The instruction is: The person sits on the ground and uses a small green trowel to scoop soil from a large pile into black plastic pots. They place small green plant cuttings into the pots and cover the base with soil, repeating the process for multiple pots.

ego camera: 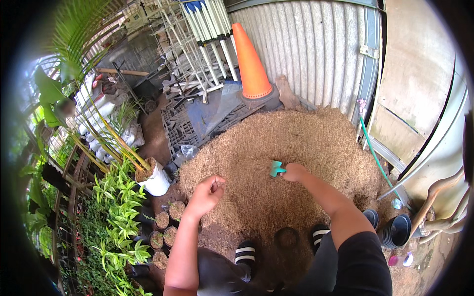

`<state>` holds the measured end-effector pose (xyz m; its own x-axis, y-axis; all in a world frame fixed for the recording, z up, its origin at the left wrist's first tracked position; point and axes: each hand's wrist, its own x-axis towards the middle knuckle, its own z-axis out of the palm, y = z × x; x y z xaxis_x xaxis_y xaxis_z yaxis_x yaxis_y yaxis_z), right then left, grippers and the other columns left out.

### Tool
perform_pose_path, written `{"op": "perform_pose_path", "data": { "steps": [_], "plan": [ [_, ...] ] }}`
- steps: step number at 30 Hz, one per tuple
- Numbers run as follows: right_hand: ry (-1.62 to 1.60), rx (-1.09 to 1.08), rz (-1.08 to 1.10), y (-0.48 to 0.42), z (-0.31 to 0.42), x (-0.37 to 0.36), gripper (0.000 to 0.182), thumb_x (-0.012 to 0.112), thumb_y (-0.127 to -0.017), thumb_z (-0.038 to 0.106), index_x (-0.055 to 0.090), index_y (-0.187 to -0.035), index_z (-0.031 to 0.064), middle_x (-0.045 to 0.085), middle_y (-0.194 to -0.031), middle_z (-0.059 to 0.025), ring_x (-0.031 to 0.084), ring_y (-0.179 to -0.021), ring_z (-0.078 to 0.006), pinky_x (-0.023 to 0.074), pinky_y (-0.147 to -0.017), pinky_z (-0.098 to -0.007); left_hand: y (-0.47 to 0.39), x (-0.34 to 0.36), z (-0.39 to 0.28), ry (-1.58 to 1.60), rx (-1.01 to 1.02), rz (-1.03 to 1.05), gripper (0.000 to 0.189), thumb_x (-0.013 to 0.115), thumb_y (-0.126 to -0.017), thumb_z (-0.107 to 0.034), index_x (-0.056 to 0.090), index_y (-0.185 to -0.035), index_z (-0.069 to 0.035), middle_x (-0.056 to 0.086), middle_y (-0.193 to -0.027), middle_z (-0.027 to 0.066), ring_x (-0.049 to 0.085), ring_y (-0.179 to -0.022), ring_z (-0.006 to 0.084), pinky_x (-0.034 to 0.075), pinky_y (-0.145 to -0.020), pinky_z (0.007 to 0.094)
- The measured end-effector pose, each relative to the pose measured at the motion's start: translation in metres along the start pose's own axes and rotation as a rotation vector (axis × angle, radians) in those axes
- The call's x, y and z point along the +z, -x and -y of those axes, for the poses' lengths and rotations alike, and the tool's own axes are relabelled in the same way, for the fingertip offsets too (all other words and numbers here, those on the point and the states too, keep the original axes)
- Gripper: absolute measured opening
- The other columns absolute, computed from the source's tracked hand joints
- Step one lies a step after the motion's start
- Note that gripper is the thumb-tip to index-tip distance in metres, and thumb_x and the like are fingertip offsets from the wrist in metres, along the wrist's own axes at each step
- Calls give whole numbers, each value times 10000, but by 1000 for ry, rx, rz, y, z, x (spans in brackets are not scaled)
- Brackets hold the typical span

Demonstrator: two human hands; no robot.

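Note:
My right hand (294, 172) is closed around the handle of a small green hand trowel (276, 168). The trowel's blade points left, over or against a large mound of brown, husk-like loose material (251, 199). Some of that material looks blurred just left of the blade. My left hand (208, 195) hovers over the mound's left part with its fingers curled; no object shows in it. Between my feet, at the near edge of the mound, stands a round black pot (286, 238).
Filled small pots (162, 220) and leafy plants (126, 222) line the left side. A palm in a white bag (155, 181) stands behind them. Stacked black pots (394, 231) sit at right. Beyond the mound are an orange traffic cone (252, 66), plastic pallet (177, 129) and green hose (374, 153).

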<state>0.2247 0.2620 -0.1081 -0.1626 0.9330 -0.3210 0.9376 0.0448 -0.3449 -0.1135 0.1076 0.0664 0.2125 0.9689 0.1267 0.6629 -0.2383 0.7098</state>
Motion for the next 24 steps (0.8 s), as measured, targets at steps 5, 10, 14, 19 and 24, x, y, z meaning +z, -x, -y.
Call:
{"op": "perform_pose_path", "data": {
  "steps": [5,10,14,19,24],
  "plan": [
    [-226,-147,-14,-1,15,-12,528,575,-934,528,695,-936,15,684,-817,-158,669,-768,-334,510,-706,-454,4,-3,13,153,-21,-33,231,587,-874,12,637,-1096,-24,472,-672,-25,421,-585,68,359,-535,266],
    [-455,-112,-28,9,8,9,536,569,-940,537,672,-862,17,658,-754,-163,658,-714,-328,500,-683,-445,3,-5,19,166,-4,-42,246,565,-880,19,633,-1114,-20,484,-685,-31,437,-598,62,368,-543,259],
    [-354,-80,19,18,25,3,527,559,-944,532,671,-899,19,665,-789,-169,661,-770,-325,495,-713,-451,5,-2,17,171,-22,-44,247,567,-879,14,637,-1114,-18,485,-683,-26,443,-611,67,378,-556,264],
    [-225,-50,3,30,29,-9,501,572,-942,511,684,-933,22,663,-783,-157,667,-778,-303,500,-717,-437,4,0,19,130,18,-27,238,568,-895,-6,636,-1123,-18,503,-707,-25,458,-639,74,394,-586,264],
    [-218,-90,145,39,-16,-14,517,634,-903,532,698,-829,24,657,-708,-124,654,-655,-249,513,-641,-399,0,8,36,214,75,-38,139,586,-963,-117,642,-1043,-18,572,-766,-22,500,-692,74,420,-629,255]
  ]
}}
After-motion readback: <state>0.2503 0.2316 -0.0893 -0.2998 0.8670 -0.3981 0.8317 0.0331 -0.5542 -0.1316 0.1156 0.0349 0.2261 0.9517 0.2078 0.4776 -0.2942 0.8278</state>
